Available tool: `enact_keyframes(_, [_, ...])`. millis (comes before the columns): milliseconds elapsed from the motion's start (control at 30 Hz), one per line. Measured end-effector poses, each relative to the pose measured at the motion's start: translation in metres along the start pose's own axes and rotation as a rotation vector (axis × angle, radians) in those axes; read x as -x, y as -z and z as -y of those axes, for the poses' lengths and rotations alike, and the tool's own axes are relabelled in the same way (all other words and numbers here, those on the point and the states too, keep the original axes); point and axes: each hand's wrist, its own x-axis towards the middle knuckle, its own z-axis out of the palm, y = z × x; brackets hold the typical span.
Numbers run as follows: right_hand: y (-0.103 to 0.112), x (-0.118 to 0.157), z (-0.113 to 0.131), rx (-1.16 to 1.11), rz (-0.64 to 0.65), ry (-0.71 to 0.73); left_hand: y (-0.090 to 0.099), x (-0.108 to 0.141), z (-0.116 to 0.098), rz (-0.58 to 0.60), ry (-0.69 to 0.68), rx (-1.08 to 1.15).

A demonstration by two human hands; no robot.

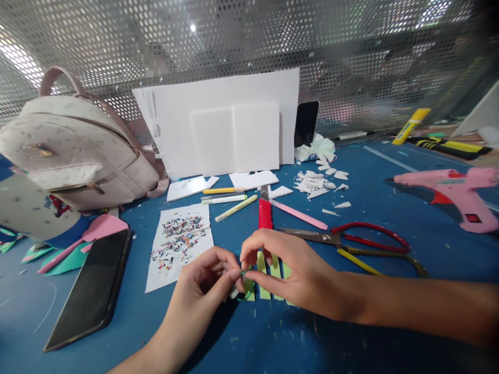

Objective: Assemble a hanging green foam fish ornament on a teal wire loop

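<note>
The thumb and forefinger of my left hand (206, 283) pinched one side of a thin green piece (246, 271), and the thumb and forefinger of my right hand (288, 259) pinched the other. The piece sat between my fingertips, over the near part of the table (312, 343); its exact shape was too small to tell. Such fine work seemed to call for a light grip — thumb tips close, left hand steadying, right hand doing the small turns, since squeezing hard could have creased it. Keeping my wrists low looked sensible too.

Just at three o'clock, partly under my right hand, lay pale green strips (263, 283), which my palm might easily have dragged askew. Near my fingers at ten o'clock, a sheet of white paper (156, 278) served as an open tray, bearing loose heaps of tiny many-coloured bits (181, 231); with no rim, a sleeve could have scattered them.

Farther out at ten o'clock stood a pale backpack (83, 150), its zips seemingly drawn — its contents hidden. Beside it, nearer nine, was perhaps a tub (27, 202), white and blue; I couldn't see inside.
</note>
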Motion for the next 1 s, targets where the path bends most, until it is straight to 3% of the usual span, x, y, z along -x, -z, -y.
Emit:
enact_keyframes(300, [0.0004, 0.0010, -0.0012, 0.056, -0.003, 0.026, 0.0001, -0.0004, 0.0007, 0.007, -0.011, 0.002])
enact_keyframes(667, [0.0003, 0.0004, 0.0036, -0.034, 0.030, 0.061, -0.0012, 0.0000, 0.0009, 0.040, -0.004, -0.003])
enact_keyframes(1000, [0.0026, -0.0023, 0.0000, 0.016, 0.054, -0.018, 0.0006, -0.0020, -0.0008, 0.026, 0.011, 0.022])
